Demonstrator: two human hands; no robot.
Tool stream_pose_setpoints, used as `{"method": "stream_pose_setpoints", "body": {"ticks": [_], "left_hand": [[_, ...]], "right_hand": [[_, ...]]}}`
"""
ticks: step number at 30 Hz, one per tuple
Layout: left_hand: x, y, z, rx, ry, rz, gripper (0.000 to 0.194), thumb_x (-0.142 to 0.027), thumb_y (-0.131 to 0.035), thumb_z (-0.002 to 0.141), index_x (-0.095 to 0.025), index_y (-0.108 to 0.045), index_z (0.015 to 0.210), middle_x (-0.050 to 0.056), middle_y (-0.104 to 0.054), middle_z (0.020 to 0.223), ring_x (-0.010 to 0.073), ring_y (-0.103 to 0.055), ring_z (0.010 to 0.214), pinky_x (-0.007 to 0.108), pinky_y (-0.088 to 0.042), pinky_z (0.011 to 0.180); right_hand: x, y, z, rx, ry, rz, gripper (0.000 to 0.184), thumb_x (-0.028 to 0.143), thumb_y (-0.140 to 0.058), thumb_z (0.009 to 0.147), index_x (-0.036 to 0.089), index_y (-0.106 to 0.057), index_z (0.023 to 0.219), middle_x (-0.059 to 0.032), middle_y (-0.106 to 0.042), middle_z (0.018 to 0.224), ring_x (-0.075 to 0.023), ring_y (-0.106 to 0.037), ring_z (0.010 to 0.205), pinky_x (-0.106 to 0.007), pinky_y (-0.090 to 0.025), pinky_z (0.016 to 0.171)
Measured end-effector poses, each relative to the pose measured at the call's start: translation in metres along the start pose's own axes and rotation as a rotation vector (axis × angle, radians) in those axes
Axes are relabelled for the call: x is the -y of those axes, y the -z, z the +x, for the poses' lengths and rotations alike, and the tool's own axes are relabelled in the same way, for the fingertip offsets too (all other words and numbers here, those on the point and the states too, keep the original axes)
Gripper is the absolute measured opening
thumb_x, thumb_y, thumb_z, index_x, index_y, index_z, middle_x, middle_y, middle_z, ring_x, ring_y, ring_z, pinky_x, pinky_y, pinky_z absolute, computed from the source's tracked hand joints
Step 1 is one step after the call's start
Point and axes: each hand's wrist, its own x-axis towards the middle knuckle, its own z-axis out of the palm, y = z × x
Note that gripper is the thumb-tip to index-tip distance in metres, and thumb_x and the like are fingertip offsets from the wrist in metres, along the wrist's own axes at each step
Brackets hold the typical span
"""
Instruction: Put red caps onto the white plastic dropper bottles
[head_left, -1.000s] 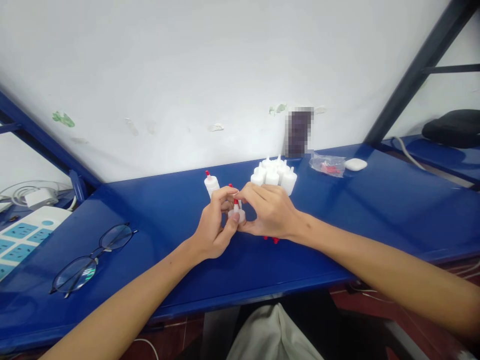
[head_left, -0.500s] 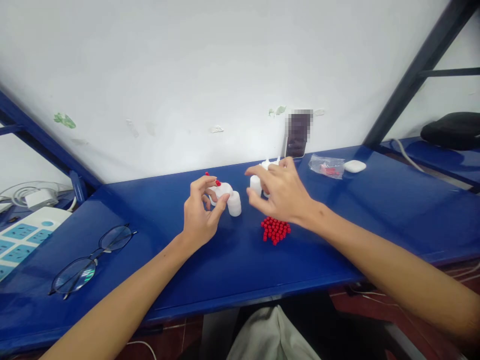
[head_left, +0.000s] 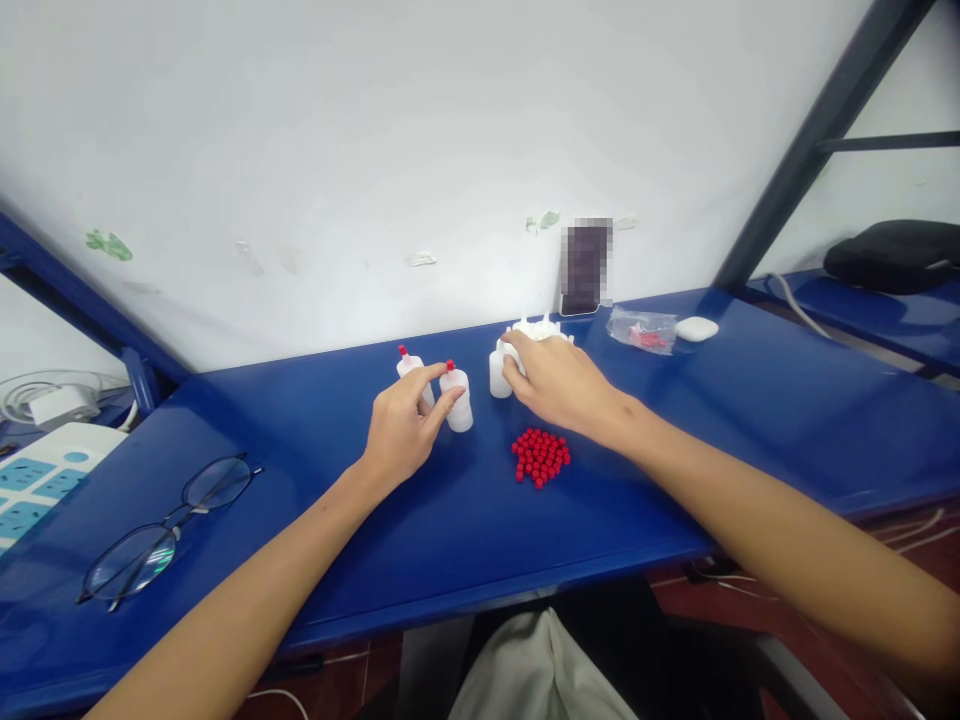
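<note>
My left hand [head_left: 402, 428] pinches a small white bottle with a red cap [head_left: 457, 396] that stands upright on the blue table [head_left: 315, 440]. Just behind it stands a second red-capped bottle [head_left: 409, 365]. My right hand [head_left: 559, 384] reaches into a cluster of uncapped white bottles [head_left: 525, 345] farther back, its fingers curled on one of them. A pile of small red caps [head_left: 540, 456] lies on the table in front of my right hand.
Glasses [head_left: 161, 525] lie at the left, beside a white power strip [head_left: 37, 478]. A phone [head_left: 585, 268] leans on the wall. A plastic bag with red bits [head_left: 643, 328] and a white earbud case [head_left: 696, 328] sit at the back right.
My hands have parted. The left hand set the capped bottle upright beside the first one. The right hand moved back to the uncapped bottles, uncovering the red caps.
</note>
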Motion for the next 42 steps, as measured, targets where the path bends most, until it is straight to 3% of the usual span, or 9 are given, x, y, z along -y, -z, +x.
{"method": "stream_pose_setpoints", "body": {"ticks": [5,9,12,16,20,29,35,38,42], "left_hand": [[0.002,0.001,0.003,-0.036,-0.019,0.079,0.028,-0.041,-0.058,0.093,-0.016,-0.065,0.105,0.003,-0.065,0.09,0.0076,-0.049,0.052,0.026,-0.046,0.065],[0.004,0.004,0.002,-0.098,0.029,0.094,0.037,-0.039,-0.058,0.093,-0.018,-0.056,0.123,0.001,-0.057,0.09,0.0065,-0.044,0.052,0.024,-0.044,0.062],[0.003,0.008,-0.003,-0.1,-0.079,0.013,0.033,-0.029,-0.054,0.094,-0.017,-0.051,0.124,-0.002,-0.053,0.079,0.0069,-0.042,0.051,0.022,-0.041,0.058],[-0.005,0.012,-0.009,0.318,-0.384,-0.012,0.016,-0.02,-0.045,0.095,-0.017,-0.059,0.103,0.001,-0.059,0.08,0.0109,-0.052,0.062,0.023,-0.042,0.06],[-0.009,0.009,-0.01,0.525,-0.291,0.013,0.021,-0.023,-0.04,0.097,-0.017,-0.06,0.103,0.006,-0.059,0.097,0.0136,-0.057,0.074,0.025,-0.046,0.066],[0.002,0.003,-0.01,0.396,-0.086,-0.117,0.021,-0.024,-0.043,0.095,-0.018,-0.055,0.111,0.003,-0.058,0.094,0.0123,-0.052,0.067,0.029,-0.046,0.068],[0.001,0.006,-0.013,0.219,-0.044,-0.195,0.031,-0.038,-0.054,0.09,-0.019,-0.048,0.114,0.003,-0.056,0.094,0.0129,-0.052,0.068,0.026,-0.046,0.06],[-0.002,0.007,-0.012,0.288,-0.067,-0.112,0.031,-0.038,-0.055,0.089,-0.02,-0.049,0.114,0.004,-0.059,0.097,0.0142,-0.054,0.071,0.027,-0.046,0.061],[-0.007,0.009,-0.011,0.418,-0.086,-0.13,0.028,-0.033,-0.053,0.091,-0.02,-0.05,0.116,0.003,-0.062,0.095,0.0145,-0.055,0.071,0.028,-0.047,0.066]], "right_hand": [[-0.003,-0.008,0.002,-0.041,0.059,0.155,0.036,0.036,-0.036,0.099,0.016,-0.062,0.115,-0.0095,-0.07,0.08,-0.0211,-0.063,0.07,-0.029,-0.035,0.059],[-0.004,-0.013,0.004,-0.059,0.09,0.288,0.036,0.042,-0.042,0.098,0.017,-0.067,0.1,-0.0046,-0.069,0.071,-0.0169,-0.06,0.064,-0.027,-0.034,0.058],[-0.004,-0.015,0.004,-0.084,0.08,0.382,0.033,0.047,-0.054,0.091,0.017,-0.068,0.093,-0.0011,-0.066,0.063,-0.0148,-0.058,0.06,-0.027,-0.036,0.06],[-0.001,-0.012,0.002,-0.075,0.048,0.453,0.031,0.038,-0.061,0.084,0.016,-0.067,0.105,0.0009,-0.066,0.062,-0.0148,-0.058,0.06,-0.027,-0.038,0.062],[0.001,-0.013,0.0,-0.005,0.05,0.441,0.034,0.035,-0.049,0.091,0.016,-0.064,0.114,-0.002,-0.068,0.071,-0.016,-0.06,0.067,-0.027,-0.038,0.062],[0.007,-0.016,-0.004,0.047,0.197,0.493,0.025,0.033,-0.05,0.093,0.016,-0.066,0.102,0.0016,-0.063,0.064,-0.0118,-0.054,0.058,-0.025,-0.035,0.058],[-0.001,-0.011,-0.004,0.233,0.391,0.818,0.042,0.043,-0.056,0.091,0.017,-0.063,0.124,-0.0013,-0.07,0.077,-0.011,-0.06,0.061,-0.025,-0.046,0.06],[-0.007,-0.008,-0.002,0.223,0.457,0.833,0.046,0.043,-0.067,0.082,0.016,-0.065,0.12,-0.0011,-0.07,0.074,-0.0111,-0.059,0.058,-0.025,-0.047,0.058],[-0.012,-0.001,-0.001,0.172,0.492,0.572,0.019,0.029,-0.061,0.081,0.016,-0.07,0.093,0.002,-0.065,0.063,-0.0105,-0.056,0.054,-0.025,-0.043,0.055]]}}
